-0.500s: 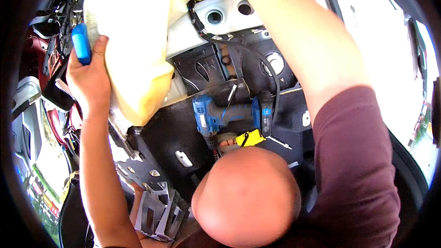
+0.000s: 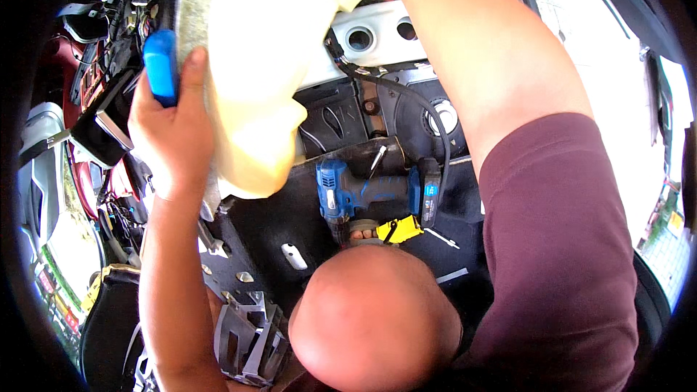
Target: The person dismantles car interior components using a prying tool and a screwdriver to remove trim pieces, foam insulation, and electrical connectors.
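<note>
My left hand [image 2: 174, 127] is closed round a smooth, rounded blue handle [image 2: 161, 67]; its working end is hidden. The thumb lies along the edge of a thick cream-yellow foam mat [image 2: 254, 116] with a grey-brown backing, which stands up in front of me. My right forearm [image 2: 479, 51] stretches to the top edge, and the hand is out of the picture. Below the foam's right side, a blue and black cordless drill [image 2: 377, 190] lies on the black car floor lining [image 2: 261, 229]. A small yellow piece [image 2: 399, 230] is beside it, next to my toes [image 2: 361, 234].
My bent bare knee [image 2: 374, 316] fills the lower middle. A grey metal bracket [image 2: 250, 341] lies by my left forearm. A black cable [image 2: 406, 91] runs across a pale metal crossmember [image 2: 385, 18] with round holes. Dashboard wiring [image 2: 127, 221] hangs at the left.
My left hand, the blue handle and the foam mat have shifted to the right. The whole view has also moved slightly. The drill stays where it lay.
</note>
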`<state>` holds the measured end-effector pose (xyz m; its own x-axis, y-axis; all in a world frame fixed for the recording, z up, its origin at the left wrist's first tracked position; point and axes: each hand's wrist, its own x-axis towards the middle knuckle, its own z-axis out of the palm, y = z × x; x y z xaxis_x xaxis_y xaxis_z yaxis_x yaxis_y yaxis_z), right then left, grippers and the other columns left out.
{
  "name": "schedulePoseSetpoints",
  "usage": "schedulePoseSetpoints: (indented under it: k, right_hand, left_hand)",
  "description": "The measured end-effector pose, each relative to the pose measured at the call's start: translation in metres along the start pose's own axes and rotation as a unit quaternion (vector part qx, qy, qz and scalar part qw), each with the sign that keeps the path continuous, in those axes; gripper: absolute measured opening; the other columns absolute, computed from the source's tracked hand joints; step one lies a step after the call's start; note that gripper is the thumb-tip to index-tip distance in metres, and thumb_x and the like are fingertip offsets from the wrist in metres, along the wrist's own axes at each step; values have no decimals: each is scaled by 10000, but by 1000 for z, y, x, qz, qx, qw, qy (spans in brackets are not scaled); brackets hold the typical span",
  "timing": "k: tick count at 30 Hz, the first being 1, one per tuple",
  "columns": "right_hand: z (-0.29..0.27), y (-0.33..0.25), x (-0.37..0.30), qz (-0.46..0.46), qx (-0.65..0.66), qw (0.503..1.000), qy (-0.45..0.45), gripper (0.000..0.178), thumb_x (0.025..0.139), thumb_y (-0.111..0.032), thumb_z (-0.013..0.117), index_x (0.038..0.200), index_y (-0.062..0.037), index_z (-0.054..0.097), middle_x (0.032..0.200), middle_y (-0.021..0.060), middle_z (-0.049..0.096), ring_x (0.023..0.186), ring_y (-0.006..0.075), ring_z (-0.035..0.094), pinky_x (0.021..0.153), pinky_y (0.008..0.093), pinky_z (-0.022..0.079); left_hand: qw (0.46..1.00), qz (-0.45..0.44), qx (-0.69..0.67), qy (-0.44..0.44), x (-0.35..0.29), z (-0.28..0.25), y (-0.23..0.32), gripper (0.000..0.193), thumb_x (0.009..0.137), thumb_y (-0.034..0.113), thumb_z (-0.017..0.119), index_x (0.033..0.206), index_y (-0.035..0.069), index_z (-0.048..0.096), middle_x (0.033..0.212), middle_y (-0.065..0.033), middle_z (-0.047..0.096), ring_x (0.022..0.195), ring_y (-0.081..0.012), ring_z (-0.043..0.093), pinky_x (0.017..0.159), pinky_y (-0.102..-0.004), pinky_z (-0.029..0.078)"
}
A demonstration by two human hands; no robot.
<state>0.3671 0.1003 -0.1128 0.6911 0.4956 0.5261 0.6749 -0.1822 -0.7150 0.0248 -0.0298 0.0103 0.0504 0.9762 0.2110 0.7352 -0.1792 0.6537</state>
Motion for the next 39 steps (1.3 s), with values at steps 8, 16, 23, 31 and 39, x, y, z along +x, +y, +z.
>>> schedulePoseSetpoints:
  k: [8, 16, 23, 31, 39]
  right_hand:
    - [-11, 37, -8, -49, 73, 993, 77, 424, 971, -90, 546, 1377, 28, 550, 1173, 303, 668, 1092, 468, 658, 1016, 516, 510]
    - [-31, 37, -17, -91, 147, 982, 71, 487, 986, -218, 700, 1346, 52, 512, 1113, 178, 565, 988, 336, 568, 927, 432, 475]
    - [-47, 64, -33, -109, 50, 992, -37, 494, 1015, -250, 675, 1411, 22, 557, 1296, 172, 596, 1209, 332, 545, 1080, 432, 421]
    - [-184, 143, -63, -251, -352, 877, -208, 534, 1059, -295, 629, 1513, -14, 610, 1530, 169, 633, 1494, 340, 509, 1282, 436, 349]
    - [-313, 14, -150, 191, -120, 854, -469, 326, 988, -78, 674, 1308, -22, 706, 1041, 61, 719, 1001, 168, 674, 949, 320, 531]
  left_hand:
    - [960, 234, -40, -149, -53, 6, 1, 333, 686, 53, 875, 967, 98, 704, 885, -128, 722, 814, -365, 747, 720, -441, 600]
    - [957, 157, -53, -239, -92, 12, 9, 384, 775, 84, 856, 1096, 106, 646, 983, -106, 706, 847, -382, 737, 698, -452, 604]
    - [915, 144, 44, -374, -86, -26, -4, 353, 863, 229, 841, 1147, 115, 665, 984, -106, 738, 881, -359, 757, 715, -452, 623]
    - [874, 186, 73, -444, -64, -123, -59, 265, 960, 305, 771, 1049, 94, 637, 927, -114, 712, 866, -366, 755, 734, -479, 618]
    - [914, 8, 54, -403, -60, -289, -65, 237, 959, 203, 779, 1088, 32, 678, 880, -195, 700, 809, -426, 702, 713, -488, 550]
